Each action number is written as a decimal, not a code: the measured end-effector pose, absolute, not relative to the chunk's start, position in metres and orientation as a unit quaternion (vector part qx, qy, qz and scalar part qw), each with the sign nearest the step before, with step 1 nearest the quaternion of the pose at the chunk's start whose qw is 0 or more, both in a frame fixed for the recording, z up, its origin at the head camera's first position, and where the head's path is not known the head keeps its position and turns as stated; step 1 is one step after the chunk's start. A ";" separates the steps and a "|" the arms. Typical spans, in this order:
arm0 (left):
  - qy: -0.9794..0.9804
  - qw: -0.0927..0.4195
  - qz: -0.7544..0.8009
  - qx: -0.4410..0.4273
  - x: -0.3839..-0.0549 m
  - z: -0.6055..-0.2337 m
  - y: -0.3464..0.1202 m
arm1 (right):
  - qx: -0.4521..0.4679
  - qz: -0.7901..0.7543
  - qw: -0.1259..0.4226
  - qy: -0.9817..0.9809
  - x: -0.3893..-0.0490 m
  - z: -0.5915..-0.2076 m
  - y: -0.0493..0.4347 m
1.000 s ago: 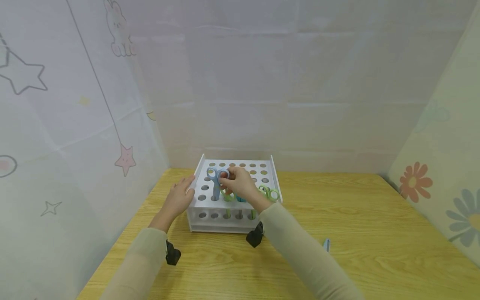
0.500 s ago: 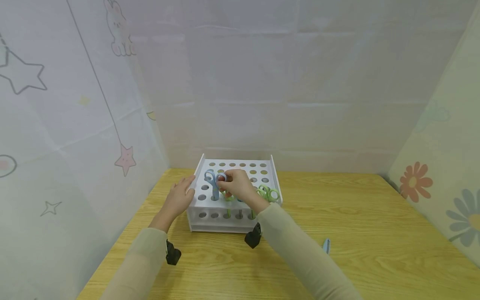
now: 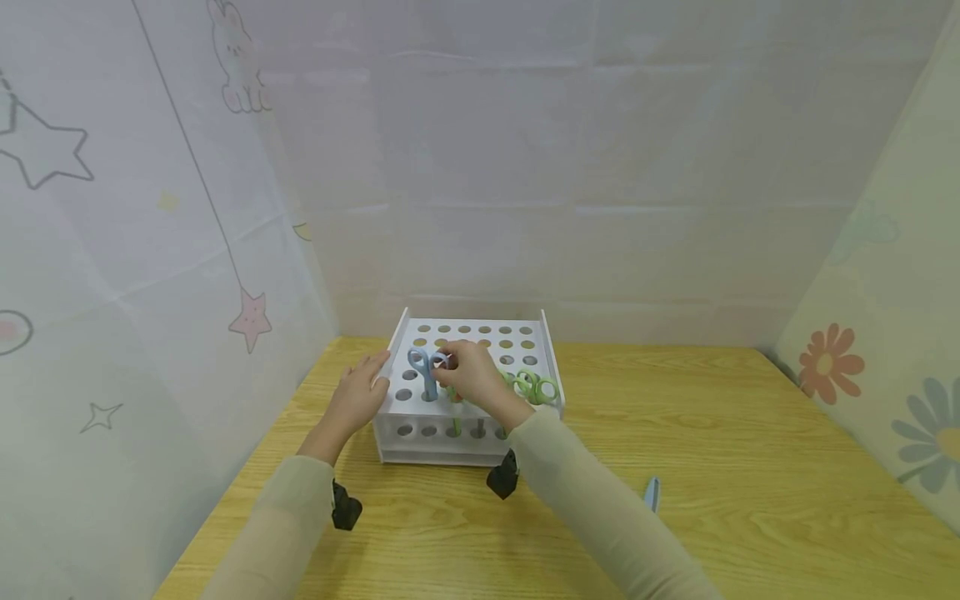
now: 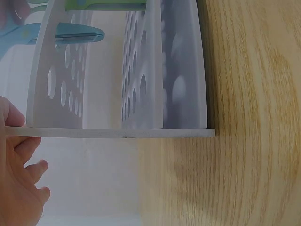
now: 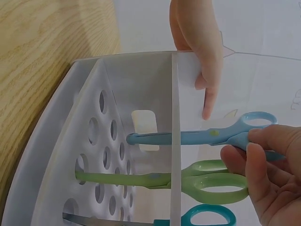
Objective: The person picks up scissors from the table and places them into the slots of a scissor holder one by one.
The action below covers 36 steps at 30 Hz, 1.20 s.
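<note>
A white two-tier rack (image 3: 482, 323) with rows of round holes stands on the table. My left hand (image 3: 356, 402) holds the rack's left side wall, thumb on the inner face and fingers outside, as the left wrist view shows. My right hand (image 3: 482, 379) pinches one handle loop of light blue scissors (image 5: 197, 137). Their blades pass down through a front-row hole of the upper tier, and the tip (image 4: 99, 35) hangs above the lower tier. Beside them, green scissors (image 5: 214, 186) and teal scissors (image 5: 211, 211) stand in front-row holes.
More green-handled scissors (image 3: 536, 387) stand at the rack's front right. A light blue item (image 3: 652, 493), partly hidden by the right sleeve, lies on the wooden table (image 3: 720, 433). Patterned cloth (image 3: 247, 208) hangs around the table's sides and back.
My right hand has moved slightly left and down, and the blue scissors sit lower in their hole. The left hand has stayed on the rack wall.
</note>
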State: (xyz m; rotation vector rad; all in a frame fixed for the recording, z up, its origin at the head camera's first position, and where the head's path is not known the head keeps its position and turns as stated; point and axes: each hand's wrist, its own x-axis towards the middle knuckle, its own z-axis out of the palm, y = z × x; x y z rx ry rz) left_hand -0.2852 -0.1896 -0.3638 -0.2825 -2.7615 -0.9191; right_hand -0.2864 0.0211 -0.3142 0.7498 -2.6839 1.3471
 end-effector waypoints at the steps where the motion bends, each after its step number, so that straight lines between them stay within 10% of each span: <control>1: -0.939 0.108 -0.313 -0.095 -0.285 -0.364 -0.190 | 0.245 0.429 0.028 -0.869 -0.286 -0.314 0.021; 36: -0.939 0.109 -0.314 -0.089 -0.284 -0.362 -0.189 | 0.282 0.298 0.059 -0.910 -0.283 -0.310 0.016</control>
